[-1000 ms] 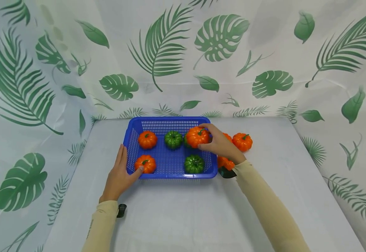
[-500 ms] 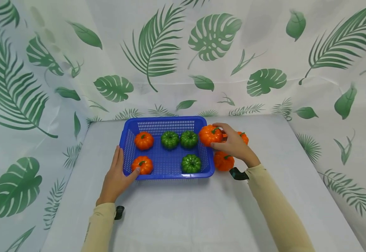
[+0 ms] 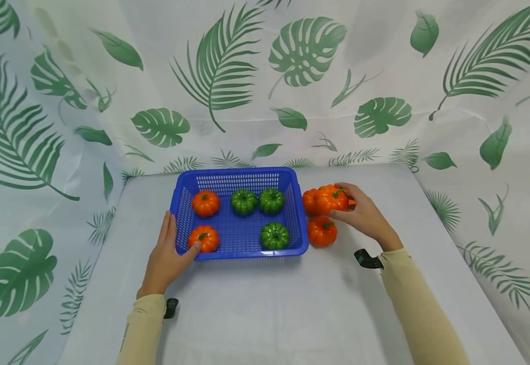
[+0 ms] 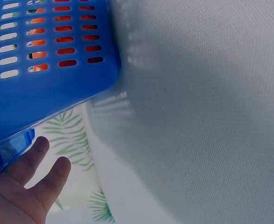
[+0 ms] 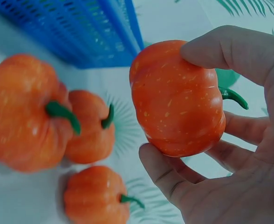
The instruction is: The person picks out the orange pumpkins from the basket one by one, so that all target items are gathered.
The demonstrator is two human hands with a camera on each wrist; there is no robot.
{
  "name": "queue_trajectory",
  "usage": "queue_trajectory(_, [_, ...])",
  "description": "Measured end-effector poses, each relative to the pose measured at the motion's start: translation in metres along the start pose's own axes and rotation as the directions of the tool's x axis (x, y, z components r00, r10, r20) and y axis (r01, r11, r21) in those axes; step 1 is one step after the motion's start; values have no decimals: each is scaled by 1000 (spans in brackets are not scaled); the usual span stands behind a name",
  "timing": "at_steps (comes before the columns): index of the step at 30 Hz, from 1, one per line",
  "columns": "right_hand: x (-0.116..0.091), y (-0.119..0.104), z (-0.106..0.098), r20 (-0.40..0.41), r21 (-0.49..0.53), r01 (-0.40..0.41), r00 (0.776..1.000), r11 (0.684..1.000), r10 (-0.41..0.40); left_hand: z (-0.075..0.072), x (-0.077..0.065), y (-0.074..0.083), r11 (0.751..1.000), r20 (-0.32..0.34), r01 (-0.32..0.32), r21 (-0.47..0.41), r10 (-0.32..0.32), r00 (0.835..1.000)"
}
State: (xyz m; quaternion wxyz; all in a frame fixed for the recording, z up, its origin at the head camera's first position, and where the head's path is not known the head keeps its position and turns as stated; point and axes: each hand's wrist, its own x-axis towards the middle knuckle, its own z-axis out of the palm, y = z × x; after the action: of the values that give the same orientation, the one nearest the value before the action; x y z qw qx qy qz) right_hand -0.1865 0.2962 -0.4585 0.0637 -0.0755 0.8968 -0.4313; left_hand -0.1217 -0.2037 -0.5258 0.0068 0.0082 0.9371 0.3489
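My right hand (image 3: 363, 215) holds an orange toy pumpkin (image 3: 331, 199) between thumb and fingers, just right of the blue basket (image 3: 247, 255). In the right wrist view this pumpkin (image 5: 176, 100) has a green stem, and the thumb presses one side. My left hand (image 3: 166, 258) rests at the basket's front left corner, fingers straight along the outer side and thumb over the rim; in the left wrist view two fingers (image 4: 51, 184) stick out past the rim. Inside lie two orange pumpkins (image 3: 206, 204) and three green pumpkins (image 3: 271, 201).
Right of the basket, an orange pumpkin (image 3: 322, 231) sits on the white tabletop (image 3: 265, 309). Another pumpkin (image 3: 309, 202) stands behind it, and a third is mostly hidden by the right hand. A leaf-patterned sheet (image 3: 242, 137) rises behind and at both sides.
My right hand has carried the orange pumpkin rightward from over the basket to beyond its right rim, above the loose pumpkins. The left hand stays at the basket; the head view has shifted slightly.
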Motion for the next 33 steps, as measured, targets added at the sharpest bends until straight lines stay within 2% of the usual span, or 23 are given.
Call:
queue_trajectory(14, [-35, 32, -18, -22, 18, -122, 992, 992, 123, 0, 0, -2, 1000, -13, -11, -7, 11, 1000])
queue_trajectory(23, [-51, 60, -10, -30, 9, -177, 984, 984, 177, -2, -1, 1, 1000, -8, -12, -10, 12, 1000])
queue_trajectory(33, [-54, 88, 6, -34, 21, -220, 975, 975, 221, 0, 0, -2, 1000, -9, -6, -3, 6, 1000])
